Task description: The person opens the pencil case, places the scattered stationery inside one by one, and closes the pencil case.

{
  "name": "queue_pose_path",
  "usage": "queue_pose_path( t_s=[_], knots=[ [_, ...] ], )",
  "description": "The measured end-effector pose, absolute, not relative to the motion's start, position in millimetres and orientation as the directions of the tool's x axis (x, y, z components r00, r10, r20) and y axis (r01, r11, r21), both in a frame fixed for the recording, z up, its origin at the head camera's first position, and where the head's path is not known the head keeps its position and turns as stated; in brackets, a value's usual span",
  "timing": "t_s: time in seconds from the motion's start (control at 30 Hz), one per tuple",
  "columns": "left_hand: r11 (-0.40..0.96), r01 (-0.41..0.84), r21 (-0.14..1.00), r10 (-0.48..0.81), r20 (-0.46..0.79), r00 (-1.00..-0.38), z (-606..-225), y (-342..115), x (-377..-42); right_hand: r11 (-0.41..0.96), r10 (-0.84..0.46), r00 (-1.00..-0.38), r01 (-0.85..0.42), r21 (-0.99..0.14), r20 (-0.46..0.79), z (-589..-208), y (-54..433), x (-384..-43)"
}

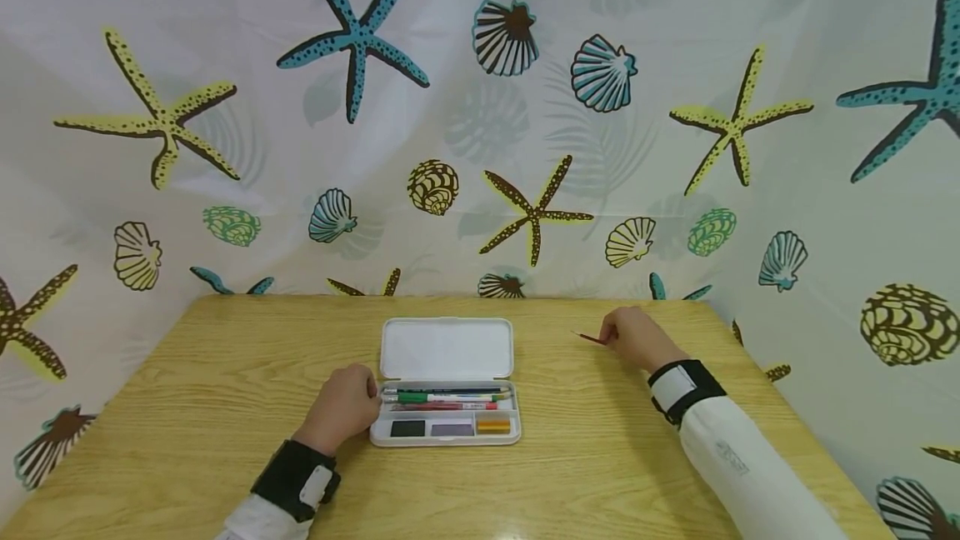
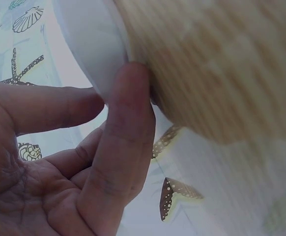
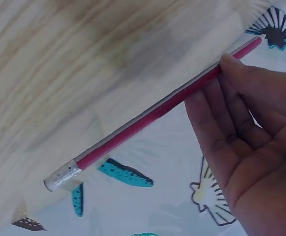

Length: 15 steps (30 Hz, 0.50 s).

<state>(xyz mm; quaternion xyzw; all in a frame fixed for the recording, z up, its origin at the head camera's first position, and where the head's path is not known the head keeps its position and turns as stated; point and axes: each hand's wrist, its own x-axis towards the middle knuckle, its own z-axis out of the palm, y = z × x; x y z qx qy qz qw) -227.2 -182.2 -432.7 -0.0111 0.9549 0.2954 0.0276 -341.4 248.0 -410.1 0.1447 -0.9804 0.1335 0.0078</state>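
Note:
An open white pencil case lies on the table with its lid folded back. Inside it are several pencils and pens, and in the front compartments a dark block, a grey-purple block and an orange-yellow block. My left hand pinches the case's left edge between thumb and fingers; the left wrist view shows the white case wall there. To the right of the case, my right hand pinches a red pencil near one end. Its silver ferrule and eraser end points away from the fingers.
The wooden table reaches back to a hanging white cloth printed with starfish and shells. More of this cloth stands along the left and right sides. Black bands are strapped round both wrists.

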Motion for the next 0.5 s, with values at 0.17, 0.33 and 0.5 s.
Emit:
queue_pose_path(
  t_s=[0.17, 0.33, 0.5],
  knots=[
    [0.826, -0.028, 0.564, 0.000, -0.050, -0.999, -431.8, -181.4, -226.6, 0.910, -0.326, -0.945, -0.325, -0.255, 0.043, -400.1, 233.7, -331.5],
    [0.823, -0.022, 0.567, 0.000, -0.038, -0.999, -431.9, -180.8, -226.0, 0.893, -0.371, -0.928, -0.370, -0.256, 0.046, -390.5, 222.1, -321.8],
    [0.826, -0.019, 0.564, 0.001, -0.034, -0.999, -431.5, -181.2, -225.4, 0.871, -0.398, -0.914, -0.402, -0.283, 0.075, -377.7, 212.2, -311.0]
  ],
)
